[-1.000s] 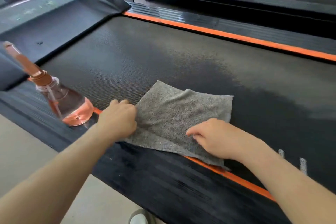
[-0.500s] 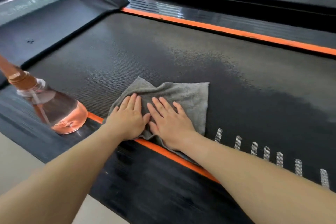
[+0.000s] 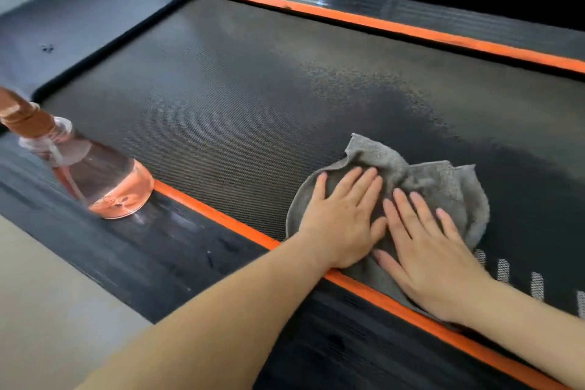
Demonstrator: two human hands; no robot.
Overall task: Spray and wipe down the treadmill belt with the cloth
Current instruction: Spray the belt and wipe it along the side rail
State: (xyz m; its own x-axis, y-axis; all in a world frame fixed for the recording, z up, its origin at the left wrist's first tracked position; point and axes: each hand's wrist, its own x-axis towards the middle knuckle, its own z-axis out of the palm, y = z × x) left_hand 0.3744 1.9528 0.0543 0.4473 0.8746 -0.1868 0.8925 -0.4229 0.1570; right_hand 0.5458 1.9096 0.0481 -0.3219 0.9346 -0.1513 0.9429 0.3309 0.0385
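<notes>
The grey cloth (image 3: 443, 180) lies bunched on the treadmill belt (image 3: 221, 104), under and just beyond the fingers (image 3: 351, 182); left hand (image 3: 342, 218) and right hand (image 3: 433, 250) press it side by side, fingers straight and slightly spread. The spray bottle (image 3: 95, 174) stands well left of the fingers

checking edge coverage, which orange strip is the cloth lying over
The near orange strip, beside the spray bottle; the cloth overlaps it. The far strip lies bare.
</notes>
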